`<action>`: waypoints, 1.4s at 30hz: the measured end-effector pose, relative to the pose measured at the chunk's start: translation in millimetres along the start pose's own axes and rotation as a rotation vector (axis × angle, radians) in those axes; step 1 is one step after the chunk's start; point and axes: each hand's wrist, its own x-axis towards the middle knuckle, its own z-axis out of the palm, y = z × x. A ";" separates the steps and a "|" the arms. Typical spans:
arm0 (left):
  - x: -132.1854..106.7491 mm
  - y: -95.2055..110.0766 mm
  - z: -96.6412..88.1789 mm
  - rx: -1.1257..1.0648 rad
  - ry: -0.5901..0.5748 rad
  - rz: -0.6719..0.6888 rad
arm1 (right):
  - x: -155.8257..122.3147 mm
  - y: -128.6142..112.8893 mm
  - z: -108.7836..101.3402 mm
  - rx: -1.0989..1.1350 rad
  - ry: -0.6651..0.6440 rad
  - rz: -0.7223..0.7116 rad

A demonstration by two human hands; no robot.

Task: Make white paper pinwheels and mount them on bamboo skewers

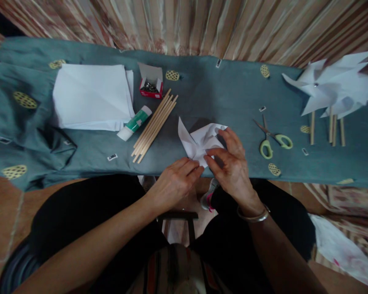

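Pinwheel point(199, 141), white paper, is at the near edge of the cloth point(221, 98), approx. mid-table, in front of the person, both hands on it. One blade sticks out to upper L, tip pointing away from the person; another runs to upper R, under the R fingers. No clear long axis, shape's roughly as wide as tall; its lower edge is partly hidden by the hands.

L hand point(179, 176): fingers close together, narrow grip on the bottom edge of the paper. R hand point(233, 165): thumb + index pinch the paper near its ctr, other fingers bent over the upper R blade. Bracelet point(254, 216) on R wrist.

Just L of the pinwheel: sticks point(155, 128), side by side, long axis diag., lower L to upper R. Beside them, glue point(135, 123), same slant approx., near the paper stack point(90, 96). Red/white box point(151, 92) w/ lid up, small metal bits point(149, 86) inside, at the sticks' far end. R side: scissors point(271, 138), blades apart, pointing away & slightly L; further R, other pinwheels point(328, 81) on sticks, overlapping, heads away from the person.
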 end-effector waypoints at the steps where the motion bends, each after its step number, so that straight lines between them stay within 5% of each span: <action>1: 0.0 -0.1 0.2 0.006 0.002 0.001 | -0.1 -0.2 0.2 0.006 0.000 0.004; 42: 3.1 -0.7 -0.9 0.059 -0.014 0.012 | -3.5 -17.4 -0.3 -0.148 0.059 -0.019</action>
